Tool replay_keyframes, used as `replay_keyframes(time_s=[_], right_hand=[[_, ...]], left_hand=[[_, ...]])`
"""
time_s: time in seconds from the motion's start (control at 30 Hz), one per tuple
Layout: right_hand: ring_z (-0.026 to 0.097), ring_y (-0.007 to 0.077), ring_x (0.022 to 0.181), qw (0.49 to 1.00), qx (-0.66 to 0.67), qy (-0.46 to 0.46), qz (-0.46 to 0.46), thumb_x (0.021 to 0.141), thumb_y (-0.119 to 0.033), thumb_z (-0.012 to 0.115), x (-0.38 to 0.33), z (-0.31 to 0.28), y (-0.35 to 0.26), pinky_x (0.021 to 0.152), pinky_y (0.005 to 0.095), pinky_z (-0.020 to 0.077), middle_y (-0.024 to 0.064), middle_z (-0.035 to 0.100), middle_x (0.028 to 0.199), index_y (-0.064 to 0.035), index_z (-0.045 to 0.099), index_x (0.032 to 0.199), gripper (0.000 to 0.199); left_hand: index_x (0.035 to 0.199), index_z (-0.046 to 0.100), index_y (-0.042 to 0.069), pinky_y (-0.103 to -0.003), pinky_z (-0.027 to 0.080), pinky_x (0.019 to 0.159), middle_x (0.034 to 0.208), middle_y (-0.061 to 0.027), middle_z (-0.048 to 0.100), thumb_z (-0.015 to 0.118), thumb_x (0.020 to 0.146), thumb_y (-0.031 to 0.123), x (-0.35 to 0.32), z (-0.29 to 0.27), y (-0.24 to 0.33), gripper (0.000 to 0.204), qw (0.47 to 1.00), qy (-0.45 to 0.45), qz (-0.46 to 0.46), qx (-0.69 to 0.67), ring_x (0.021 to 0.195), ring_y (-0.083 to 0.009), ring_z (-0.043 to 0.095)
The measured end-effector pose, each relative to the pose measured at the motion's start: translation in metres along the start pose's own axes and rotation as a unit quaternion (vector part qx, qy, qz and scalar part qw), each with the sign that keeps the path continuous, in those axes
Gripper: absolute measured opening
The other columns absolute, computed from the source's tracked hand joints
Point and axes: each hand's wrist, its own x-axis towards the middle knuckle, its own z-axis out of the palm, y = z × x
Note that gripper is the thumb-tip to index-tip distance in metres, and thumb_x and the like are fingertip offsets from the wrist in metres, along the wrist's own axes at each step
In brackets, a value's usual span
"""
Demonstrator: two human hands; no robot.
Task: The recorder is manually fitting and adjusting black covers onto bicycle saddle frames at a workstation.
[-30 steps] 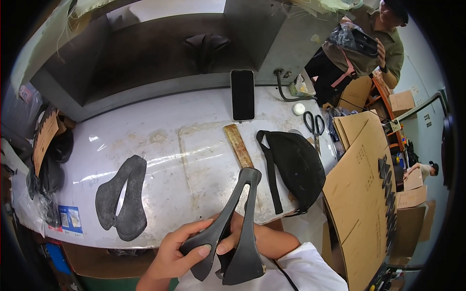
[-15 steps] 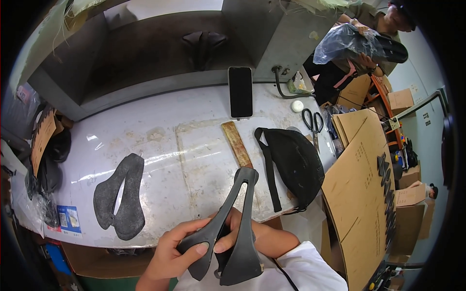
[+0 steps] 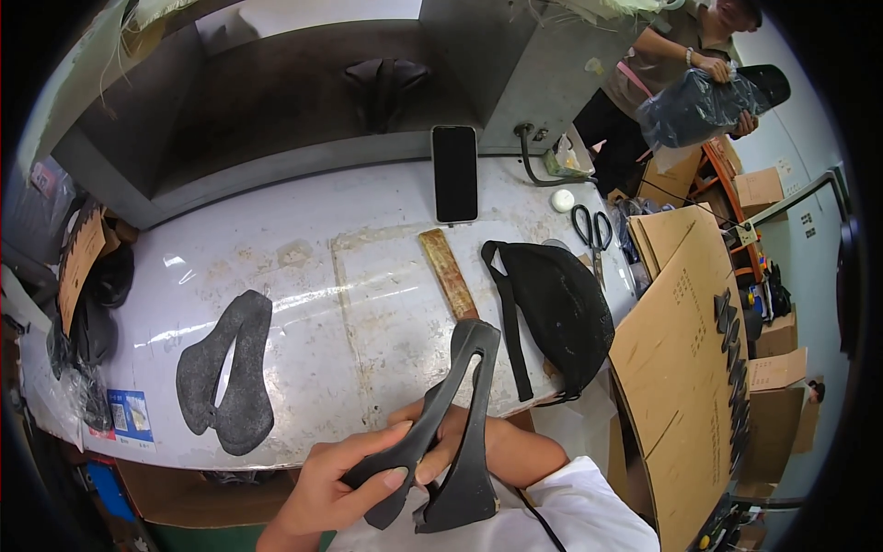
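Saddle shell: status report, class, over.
Both hands, left and right, grip black saddle shell above bench edge. Foam pad lies left on bench. Nothing blocking.

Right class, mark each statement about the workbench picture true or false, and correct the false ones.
1. Both hands hold the black saddle shell. True: left hand, right hand.
2. The grey foam pad lies on the bench, left of the hands. True.
3. The phone lies on the cardboard sheet. False: it lies on the bench, near the back.
4. The scissors are in the right hand. False: they lie on the bench.
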Motion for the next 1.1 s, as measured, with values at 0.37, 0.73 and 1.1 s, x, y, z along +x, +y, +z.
replay_keyframes(time_s=[0.37,0.73,1.1], right_hand=[[0.059,0.0184,0.108,0.985,0.0,0.127,-0.115,0.06,-0.015,0.09,0.004,0.03,-0.006,0.094,0.0324,0.045,0.0089,0.063,0.109,-0.0022,0.047,0.127,0.081],[0.06,0.0195,0.105,0.977,-0.054,0.124,-0.165,0.061,-0.026,0.093,0.014,0.016,0.003,0.092,0.0341,0.0465,0.0087,0.06,0.113,0.0008,0.039,0.135,0.095],[0.043,0.0121,0.041,0.883,0.467,0.018,-0.024,0.099,-0.038,0.053,0.021,0.029,0.056,0.05,0.0265,0.038,-0.0001,0.051,0.055,-0.0114,0.058,0.081,0.033]], left_hand=[[0.147,0.029,-0.004,-0.024,0.044,0.078,0.095,-0.0083,0.064,0.064,0.089,0.007,0.007,0.019,-0.02,0.069,0.982,0.157,0.084,-0.065,0.086,-0.0099,0.058],[0.14,0.04,-0.007,-0.03,0.044,0.096,0.121,-0.0156,0.061,0.065,0.089,0.007,0.007,0.022,-0.028,0.058,0.975,0.186,0.115,-0.031,0.107,-0.0174,0.059],[0.148,0.023,-0.001,-0.028,0.045,0.09,0.117,-0.0145,0.06,0.063,0.089,0.007,0.02,0.019,-0.035,0.073,0.95,0.265,0.165,-0.034,0.102,-0.0159,0.059]])
